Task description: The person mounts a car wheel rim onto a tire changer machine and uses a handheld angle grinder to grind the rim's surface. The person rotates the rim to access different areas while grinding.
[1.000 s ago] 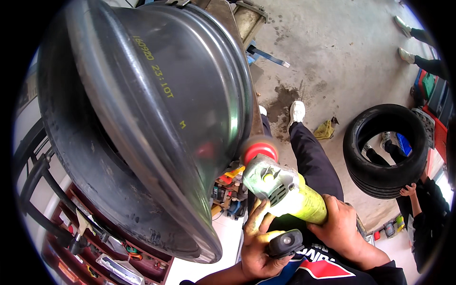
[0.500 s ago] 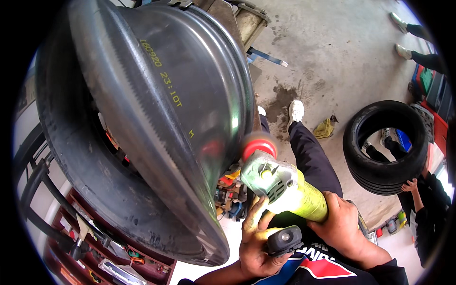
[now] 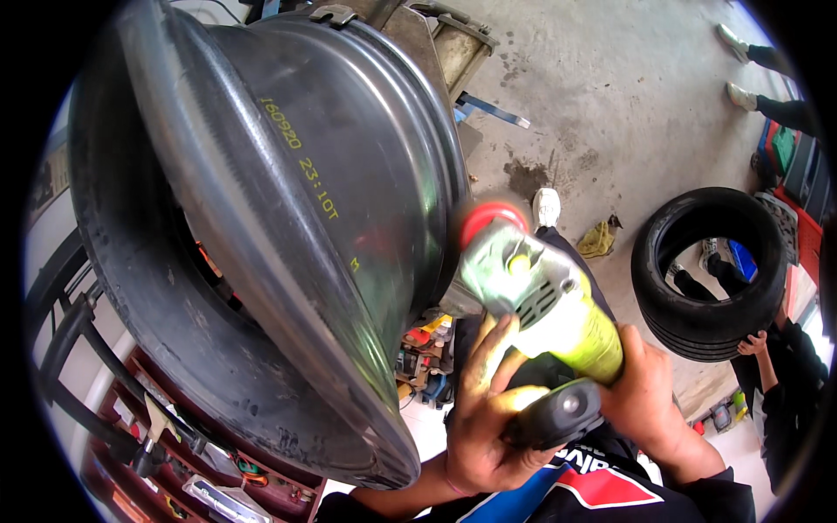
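Landmark: the wheel [image 3: 349,148], a bare dark metal rim with yellow printed marks on its barrel.

Nearest, right of the wheel's lower portion, the left hand [image 3: 484,427] is closed around the black side handle [image 3: 562,413] of the grinder [image 3: 588,336]; its forefinger extends up against the grey head [image 3: 514,270]. The right hand [image 3: 643,383], farther right of the wheel, is wrapped around the yellow-green body. The grinder is located just right of the wheel, tilted with its head toward the barrel. The red disc [image 3: 493,220] is blurred and sits beside the wheel's right edge; contact cannot be determined.

A black tyre [image 3: 235,392] is behind the wheel's near flange, on its left. Left of the wheel is a frame [image 3: 61,357] of black bars; below the wheel is a dark red tray [image 3: 283,497] containing tools.

A metal clip [image 3: 334,15] is on the wheel's top edge. Well right of the wheel, a co-worker's hand [image 3: 753,343] contacts a second tyre [image 3: 649,288]. Between them, a yellow cloth [image 3: 596,240] lies on the concrete floor [image 3: 602,96].
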Demonstrator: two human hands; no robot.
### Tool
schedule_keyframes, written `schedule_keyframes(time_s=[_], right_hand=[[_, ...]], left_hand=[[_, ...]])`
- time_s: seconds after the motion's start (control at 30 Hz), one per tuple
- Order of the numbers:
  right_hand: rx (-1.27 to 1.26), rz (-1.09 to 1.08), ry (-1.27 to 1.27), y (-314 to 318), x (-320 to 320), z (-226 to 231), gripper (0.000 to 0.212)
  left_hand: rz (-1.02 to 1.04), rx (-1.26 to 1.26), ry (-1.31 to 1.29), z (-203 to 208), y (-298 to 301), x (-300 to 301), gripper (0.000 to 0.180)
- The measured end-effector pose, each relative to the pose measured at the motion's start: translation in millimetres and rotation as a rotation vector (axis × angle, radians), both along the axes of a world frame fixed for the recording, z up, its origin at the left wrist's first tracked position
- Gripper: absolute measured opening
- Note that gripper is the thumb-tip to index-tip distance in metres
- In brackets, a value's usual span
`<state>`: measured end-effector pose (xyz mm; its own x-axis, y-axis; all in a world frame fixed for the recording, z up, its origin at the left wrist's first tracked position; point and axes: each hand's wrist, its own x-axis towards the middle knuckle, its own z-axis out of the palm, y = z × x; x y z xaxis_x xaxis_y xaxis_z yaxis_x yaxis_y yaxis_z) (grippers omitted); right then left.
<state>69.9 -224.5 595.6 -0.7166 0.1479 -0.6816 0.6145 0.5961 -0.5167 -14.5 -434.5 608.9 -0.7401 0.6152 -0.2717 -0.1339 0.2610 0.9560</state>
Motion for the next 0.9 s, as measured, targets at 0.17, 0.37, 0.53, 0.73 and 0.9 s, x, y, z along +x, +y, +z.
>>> schedule_keyframes(time_s=[0.17,0.37,0.53,0.73,0.9], right_hand=[[0.015,-0.073,0.041,9,3,-5,0.069],[-0.04,-0.015,-0.058,-1,34,9,0.074],[-0.081,0.072,-0.038,-12,43,10,0.07],[-0.069,0.096,-0.028,-12,32,5,0.069],[-0.044,0.084,-0.034,-12,22,4,0.067]], left_hand=[[0.073,0.102,-0.032,-12,16,-4,0.052],[0.081,0.033,-0.065,14,4,30,0.052],[0.091,-0.148,-0.041,28,-10,44,0.047],[0.094,-0.205,0.023,26,-12,37,0.045],[0.15,-0.133,-0.014,19,-9,34,0.043]])
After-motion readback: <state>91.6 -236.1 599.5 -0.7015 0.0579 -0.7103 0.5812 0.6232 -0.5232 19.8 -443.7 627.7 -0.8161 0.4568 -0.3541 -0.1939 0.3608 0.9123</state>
